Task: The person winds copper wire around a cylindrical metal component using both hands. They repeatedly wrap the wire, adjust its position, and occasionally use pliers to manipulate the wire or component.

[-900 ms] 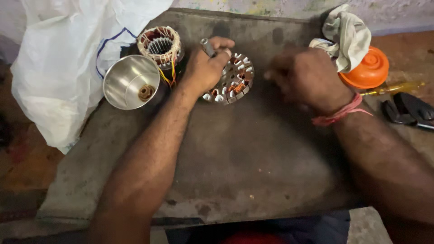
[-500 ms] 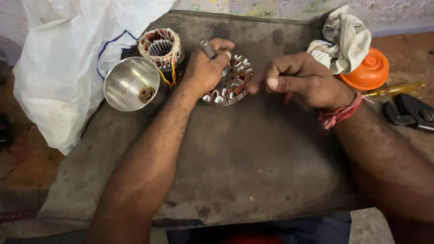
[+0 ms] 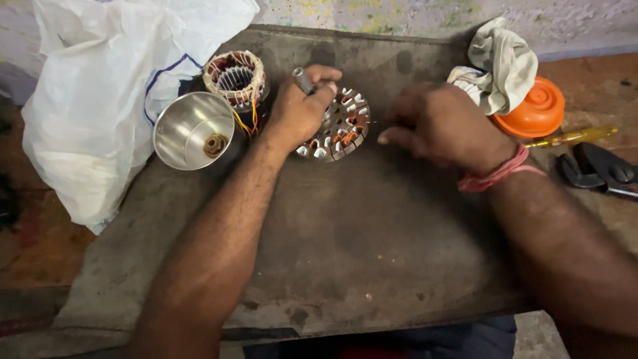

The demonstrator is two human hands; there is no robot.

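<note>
My left hand (image 3: pixel 300 110) rests on a round motor stator (image 3: pixel 340 125) with white slot liners and copper windings, and grips its short metal shaft (image 3: pixel 304 80) between thumb and fingers. My right hand (image 3: pixel 442 126) hovers palm down just right of the stator, fingers curled towards its rim; whether it pinches anything I cannot tell. A red thread band (image 3: pixel 495 174) circles my right wrist. Everything lies on a dark worn work board (image 3: pixel 345 252).
A second wound stator (image 3: pixel 234 78) with coloured wires and a steel bowl (image 3: pixel 189 126) holding a nut sit left. A white plastic bag (image 3: pixel 100 86) lies far left. A rag (image 3: pixel 502 63), orange lid (image 3: pixel 537 110), yellow-handled screwdriver (image 3: pixel 571 137) and pliers (image 3: pixel 601 169) lie right.
My right hand has moved from a pinching pose near the stator's rim to a flatter, palm-down pose slightly further right. The left hand keeps its hold on the shaft.
</note>
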